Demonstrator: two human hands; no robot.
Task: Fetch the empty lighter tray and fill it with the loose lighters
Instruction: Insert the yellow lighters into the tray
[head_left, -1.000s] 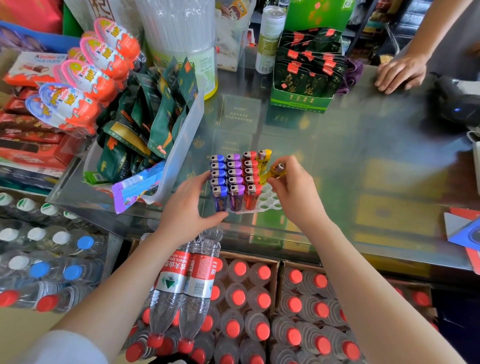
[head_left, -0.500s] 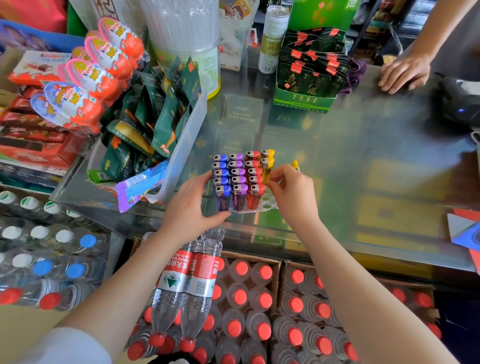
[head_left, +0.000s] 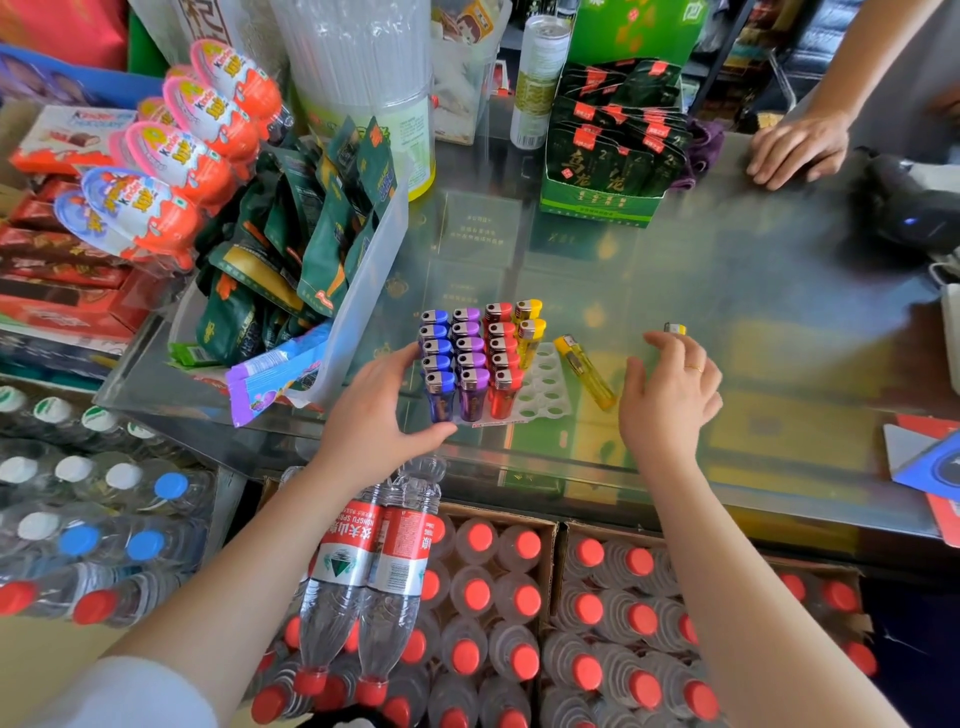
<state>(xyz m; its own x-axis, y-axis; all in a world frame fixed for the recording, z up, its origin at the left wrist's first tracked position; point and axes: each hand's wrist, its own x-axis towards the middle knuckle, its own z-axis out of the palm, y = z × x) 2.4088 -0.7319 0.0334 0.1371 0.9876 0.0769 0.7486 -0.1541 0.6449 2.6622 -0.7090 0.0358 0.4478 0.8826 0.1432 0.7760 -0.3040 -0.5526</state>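
Note:
A clear plastic lighter tray (head_left: 545, 387) sits on the glass counter (head_left: 753, 291). Rows of blue, purple and red lighters (head_left: 470, 358) stand in it, plus two yellow ones (head_left: 530, 327) at the back; the holes in its right part are bare. My left hand (head_left: 376, 415) grips the tray's left front corner. One loose yellow lighter (head_left: 584, 371) lies flat just right of the tray. My right hand (head_left: 670, 395) hovers over the counter with relaxed, spread fingers, holding nothing. Another yellow lighter (head_left: 674, 328) lies just beyond its fingertips.
A clear bin of green snack packets (head_left: 311, 249) stands close to the tray's left. A green box of tea sachets (head_left: 608, 156) is behind. Another person's hand (head_left: 800, 148) rests at the far right, next to a black scanner (head_left: 919, 208). Bottled water crates (head_left: 519, 597) sit below.
My right hand set the yellow lighter it held into the tray beside the first yellow one, then moved right, away from the tray. The left hand stayed on the tray.

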